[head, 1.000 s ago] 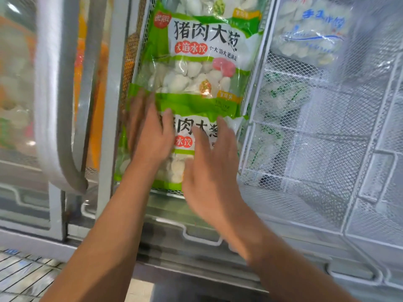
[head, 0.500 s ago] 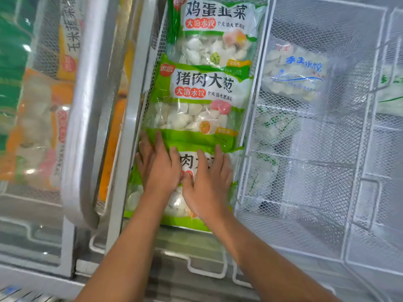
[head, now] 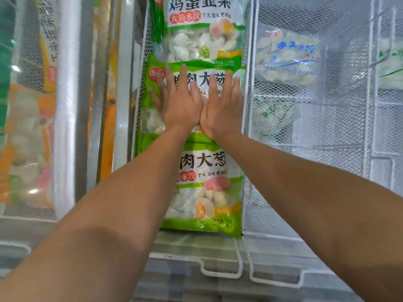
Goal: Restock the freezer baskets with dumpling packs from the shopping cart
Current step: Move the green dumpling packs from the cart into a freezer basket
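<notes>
Fingers straight and spread — I have my left hand (head: 178, 103) and right hand (head: 222, 107) lying flat, side by side, on the middle dumpling pack (head: 196, 81) in the wire freezer basket (head: 248, 118), between the near pack (head: 207, 188) and the far pack (head: 200, 29).
</notes>
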